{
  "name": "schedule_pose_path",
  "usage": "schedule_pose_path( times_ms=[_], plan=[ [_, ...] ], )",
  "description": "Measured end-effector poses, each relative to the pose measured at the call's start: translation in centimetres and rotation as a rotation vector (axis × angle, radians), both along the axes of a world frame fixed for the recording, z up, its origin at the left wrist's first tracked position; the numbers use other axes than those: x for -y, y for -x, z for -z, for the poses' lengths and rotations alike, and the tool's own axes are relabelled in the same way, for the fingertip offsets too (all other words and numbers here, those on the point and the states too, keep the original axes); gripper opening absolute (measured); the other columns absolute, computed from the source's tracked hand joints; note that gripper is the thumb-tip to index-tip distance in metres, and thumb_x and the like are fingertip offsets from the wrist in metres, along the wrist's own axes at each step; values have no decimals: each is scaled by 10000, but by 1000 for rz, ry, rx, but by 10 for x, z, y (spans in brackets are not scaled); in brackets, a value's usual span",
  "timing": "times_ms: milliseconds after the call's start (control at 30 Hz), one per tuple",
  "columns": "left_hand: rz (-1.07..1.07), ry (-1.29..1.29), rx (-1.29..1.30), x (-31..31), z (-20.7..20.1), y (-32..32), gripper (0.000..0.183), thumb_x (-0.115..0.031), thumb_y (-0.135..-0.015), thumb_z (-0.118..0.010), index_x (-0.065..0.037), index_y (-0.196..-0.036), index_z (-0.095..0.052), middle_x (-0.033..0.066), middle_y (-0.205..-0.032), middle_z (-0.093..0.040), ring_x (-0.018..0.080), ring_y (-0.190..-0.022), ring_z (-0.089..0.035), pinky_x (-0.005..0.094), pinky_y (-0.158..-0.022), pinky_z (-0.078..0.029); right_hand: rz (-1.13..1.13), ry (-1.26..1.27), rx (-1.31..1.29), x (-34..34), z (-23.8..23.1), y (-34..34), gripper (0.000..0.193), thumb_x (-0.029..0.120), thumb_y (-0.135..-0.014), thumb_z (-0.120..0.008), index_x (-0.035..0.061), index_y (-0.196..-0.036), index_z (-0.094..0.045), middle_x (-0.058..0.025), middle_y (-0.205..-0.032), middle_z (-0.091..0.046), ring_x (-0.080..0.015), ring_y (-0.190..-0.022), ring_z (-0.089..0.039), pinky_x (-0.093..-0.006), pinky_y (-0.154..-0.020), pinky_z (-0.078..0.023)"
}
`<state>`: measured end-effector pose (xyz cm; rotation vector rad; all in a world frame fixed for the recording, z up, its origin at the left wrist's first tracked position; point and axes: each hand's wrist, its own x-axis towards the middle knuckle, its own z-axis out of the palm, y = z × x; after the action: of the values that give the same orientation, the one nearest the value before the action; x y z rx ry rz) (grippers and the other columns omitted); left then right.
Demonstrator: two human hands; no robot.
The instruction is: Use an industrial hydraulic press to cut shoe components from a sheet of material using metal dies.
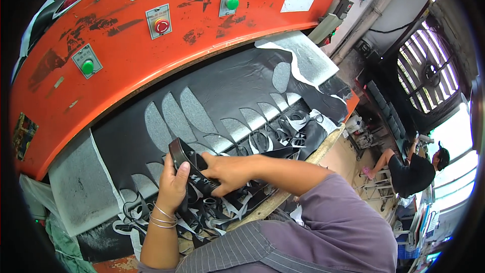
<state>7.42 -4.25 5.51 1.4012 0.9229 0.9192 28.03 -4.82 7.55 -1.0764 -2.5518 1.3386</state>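
Note:
In front of me, tilted above the black sheet material (227, 81), is a dark metal cutting die (181, 154), a narrow curved band with an open middle. My left hand (175, 178) is closed around its left side, thumb along the near wall. From the right, my right hand (230, 170) grips the die's near side, where pale marks show on a black surface. Some of its fingertips are hidden inside the band. Leaf-shaped and half-leaf openings (176, 116) in the sheet show the grey speckled board (76, 187) below.
Tangled black and white offcuts (303, 129) lie along the wooden front edge (331, 146). Behind the sheet rises an orange machine beam (116, 71) with green buttons (232, 3) and a red button (161, 26). Another person (417, 177) sits far right, near a large fan (430, 73).

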Motion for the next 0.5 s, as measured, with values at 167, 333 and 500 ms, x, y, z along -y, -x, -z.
schedule_pose_path(
  times_ms=[167,333,500],
  plan=[
    [-105,316,-117,9,-3,-3,539,-217,-773,-730,20,-1192,-487,59,-1016,-570,119,-879,-530,258,-804,-446,145,-543,114,-48,-9,-97,834,117,-633,-760,164,-1396,-424,-136,-1166,-567,-335,-1136,-501,-448,-926,-398],
    [-204,184,-41,-7,7,-62,491,-184,-753,-673,46,-1146,-488,68,-987,-579,157,-852,-531,290,-783,-446,241,-415,352,-109,-8,-168,873,82,-637,-759,182,-1422,-388,-74,-1035,-633,-277,-1124,-493,-426,-971,-346],
    [-280,-89,-570,-50,48,-107,671,-310,-767,-643,80,-1271,-430,248,-1240,-515,344,-1152,-476,373,-1001,-335,199,-607,130,-134,37,-184,868,177,-670,-787,186,-1431,-371,-113,-1340,-509,-292,-1325,-369,-496,-1118,-196]
  ],
)
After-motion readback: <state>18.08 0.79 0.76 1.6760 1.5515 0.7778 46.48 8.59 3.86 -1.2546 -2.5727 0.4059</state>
